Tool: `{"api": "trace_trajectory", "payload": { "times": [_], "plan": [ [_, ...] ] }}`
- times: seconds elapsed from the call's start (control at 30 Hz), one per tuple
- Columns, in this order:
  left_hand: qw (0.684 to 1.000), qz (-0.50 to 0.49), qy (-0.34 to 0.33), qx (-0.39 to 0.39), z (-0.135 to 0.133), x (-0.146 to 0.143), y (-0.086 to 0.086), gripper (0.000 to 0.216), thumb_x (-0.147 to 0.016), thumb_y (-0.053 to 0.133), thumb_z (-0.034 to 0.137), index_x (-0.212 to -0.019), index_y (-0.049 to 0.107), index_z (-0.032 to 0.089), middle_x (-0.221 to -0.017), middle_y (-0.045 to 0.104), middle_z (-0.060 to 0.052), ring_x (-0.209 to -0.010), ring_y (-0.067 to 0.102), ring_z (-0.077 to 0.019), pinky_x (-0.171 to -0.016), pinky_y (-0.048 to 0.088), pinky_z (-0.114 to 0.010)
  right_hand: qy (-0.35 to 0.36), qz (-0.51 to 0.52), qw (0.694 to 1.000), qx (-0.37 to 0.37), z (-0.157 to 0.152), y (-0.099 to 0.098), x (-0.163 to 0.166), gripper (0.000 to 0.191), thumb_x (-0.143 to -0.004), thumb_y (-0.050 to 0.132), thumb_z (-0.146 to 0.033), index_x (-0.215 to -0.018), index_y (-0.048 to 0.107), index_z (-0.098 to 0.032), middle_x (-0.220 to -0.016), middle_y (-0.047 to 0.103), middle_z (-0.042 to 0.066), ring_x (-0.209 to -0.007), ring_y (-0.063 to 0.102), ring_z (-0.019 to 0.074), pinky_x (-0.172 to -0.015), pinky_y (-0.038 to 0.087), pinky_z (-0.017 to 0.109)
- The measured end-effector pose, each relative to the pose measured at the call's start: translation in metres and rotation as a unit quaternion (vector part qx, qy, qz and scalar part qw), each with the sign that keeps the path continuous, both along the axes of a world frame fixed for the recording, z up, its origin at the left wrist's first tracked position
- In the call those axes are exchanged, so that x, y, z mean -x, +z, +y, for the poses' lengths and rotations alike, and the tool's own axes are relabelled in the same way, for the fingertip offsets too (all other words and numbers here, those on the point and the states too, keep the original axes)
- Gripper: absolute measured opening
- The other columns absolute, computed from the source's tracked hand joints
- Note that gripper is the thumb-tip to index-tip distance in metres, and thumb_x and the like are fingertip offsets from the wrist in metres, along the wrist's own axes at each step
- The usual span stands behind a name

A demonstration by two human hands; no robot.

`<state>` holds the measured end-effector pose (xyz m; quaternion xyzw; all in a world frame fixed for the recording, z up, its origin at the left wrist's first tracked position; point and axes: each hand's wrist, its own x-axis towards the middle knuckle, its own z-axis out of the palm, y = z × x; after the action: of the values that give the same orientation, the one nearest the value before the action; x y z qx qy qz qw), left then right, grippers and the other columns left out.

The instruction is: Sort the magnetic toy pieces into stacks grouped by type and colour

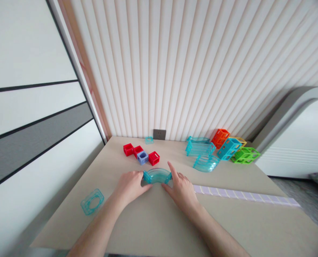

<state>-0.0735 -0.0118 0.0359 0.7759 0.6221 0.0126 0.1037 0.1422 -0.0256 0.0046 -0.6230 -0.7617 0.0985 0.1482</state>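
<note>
A clear teal curved track piece [159,175] is between my two hands, just above or on the table; I cannot tell which. My left hand [131,184] grips its left end with thumb and fingers. At its right end, my right hand [180,185] holds on with the thumb below and the index finger stretched up. Beyond the piece sit a blue-violet cube [142,157] and several red cubes, among them one red cube [154,158] standing apart on the right. A flat teal frame with a round hole [92,202] lies left of my left forearm.
At the back right are teal track pieces [201,148], with orange blocks [220,137], blue blocks [229,148] and green blocks [245,155] beside them. A lilac strip [244,195] runs along the table's right side. A small teal piece [149,140] lies near the wall socket [159,134].
</note>
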Motion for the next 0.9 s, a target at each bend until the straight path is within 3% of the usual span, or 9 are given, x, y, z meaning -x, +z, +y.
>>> {"api": "trace_trajectory", "payload": {
  "times": [0.9],
  "plan": [
    [1.000, 0.007, -0.004, -0.013, 0.0004, 0.0003, -0.0034, 0.036, -0.082, 0.059, 0.055, -0.090, 0.068, 0.021, -0.092, 0.076, -0.010, -0.084, 0.072, -0.0288, -0.069, 0.049, -0.033, -0.005, 0.001, 1.000, 0.001, 0.0012, -0.0028, -0.0005, 0.078, -0.088, 0.063, -0.038, -0.154, 0.025, -0.020, -0.099, 0.071, 0.010, -0.097, 0.068, 0.0266, -0.083, 0.046, 0.033]
  ]
}}
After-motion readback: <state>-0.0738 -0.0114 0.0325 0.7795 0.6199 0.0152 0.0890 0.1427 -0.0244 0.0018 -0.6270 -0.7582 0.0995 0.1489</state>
